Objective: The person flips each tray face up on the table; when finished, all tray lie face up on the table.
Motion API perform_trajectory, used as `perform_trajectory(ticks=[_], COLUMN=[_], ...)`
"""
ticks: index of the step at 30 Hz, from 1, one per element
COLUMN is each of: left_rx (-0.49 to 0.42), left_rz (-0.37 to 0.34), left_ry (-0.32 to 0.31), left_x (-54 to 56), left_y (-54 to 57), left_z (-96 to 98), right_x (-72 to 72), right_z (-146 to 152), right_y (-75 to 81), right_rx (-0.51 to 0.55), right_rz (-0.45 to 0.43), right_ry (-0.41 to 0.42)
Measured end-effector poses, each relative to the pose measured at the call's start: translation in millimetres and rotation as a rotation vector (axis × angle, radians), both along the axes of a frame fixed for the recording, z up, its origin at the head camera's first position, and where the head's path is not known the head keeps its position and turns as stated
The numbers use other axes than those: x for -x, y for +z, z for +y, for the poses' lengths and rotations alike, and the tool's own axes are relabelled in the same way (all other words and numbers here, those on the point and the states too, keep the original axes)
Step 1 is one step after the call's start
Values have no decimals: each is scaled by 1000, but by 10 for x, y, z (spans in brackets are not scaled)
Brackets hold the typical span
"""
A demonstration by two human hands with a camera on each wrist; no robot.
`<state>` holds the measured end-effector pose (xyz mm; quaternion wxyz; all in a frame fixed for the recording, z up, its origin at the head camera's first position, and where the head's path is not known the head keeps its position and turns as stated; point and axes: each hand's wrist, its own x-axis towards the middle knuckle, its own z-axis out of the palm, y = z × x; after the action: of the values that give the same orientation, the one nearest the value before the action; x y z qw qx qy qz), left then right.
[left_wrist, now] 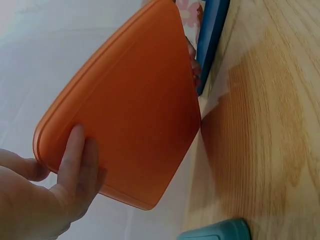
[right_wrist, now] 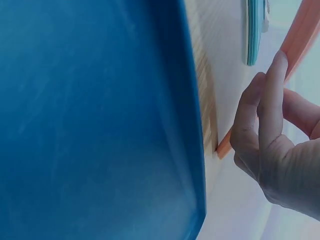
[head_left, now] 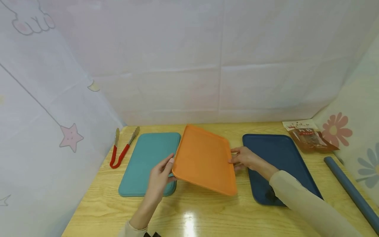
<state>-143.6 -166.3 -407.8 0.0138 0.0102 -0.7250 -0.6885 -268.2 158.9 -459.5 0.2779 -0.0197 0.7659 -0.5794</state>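
Note:
An orange tray (head_left: 204, 158) is held tilted over the middle of the table, its left side raised higher than its right. My left hand (head_left: 160, 176) pinches its left edge, with the thumb at the rim and fingers (left_wrist: 75, 155) spread along the underside. At the opposite edge, my right hand (head_left: 245, 158) holds the tray between thumb and curled fingers (right_wrist: 272, 95). Just left of the orange tray lies a teal tray (head_left: 145, 164), showing layered rims in the right wrist view. A dark blue tray (head_left: 281, 161) lies beneath my right forearm, partly covered by it.
Red-handled tongs (head_left: 118, 154) lie spread at the far left. At the back right is a brown food packet (head_left: 309, 136); a grey-blue roll (head_left: 352, 194) runs along the right edge. Printed cloth (head_left: 177, 65) hangs behind the wooden table (head_left: 189, 210) and at its sides.

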Motion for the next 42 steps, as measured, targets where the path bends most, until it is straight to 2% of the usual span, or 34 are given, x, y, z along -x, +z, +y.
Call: perform_trajectory(ticks=[4,7,11,18,21,23,25,28,37,42], left_rx=[31,40,71,148,182,229,276,342,414,508], left_rz=[-112,-163,-176,-185,-181,-168,-144,-108,-84,-43], left_ry=[-38,-62,-70,-116,-148,-155,-159,-162,-201,-195], left_x=[173,278,362,418,394,417,445,547,628,656], left_y=[-85,-146,-223,-366,-313,-341,-378,-531,-652,-713], left_z=[-38,-37,-9,22,58,75,90,92,152,181], right_x=[-6,-7,-3,17,31,38,45,64,144,141], right_z=[63,99,148,242,269,277,284,292,281,216], right_y=[12,33,40,31,40,44,46,32,-63,-63], right_rx=[-20,-34,-48,-65,-67,-69,-72,-90,-127,-195], right_rz=[18,31,39,52,68,75,81,89,115,141], right_ry=[28,40,46,39,54,58,63,60,46,40])
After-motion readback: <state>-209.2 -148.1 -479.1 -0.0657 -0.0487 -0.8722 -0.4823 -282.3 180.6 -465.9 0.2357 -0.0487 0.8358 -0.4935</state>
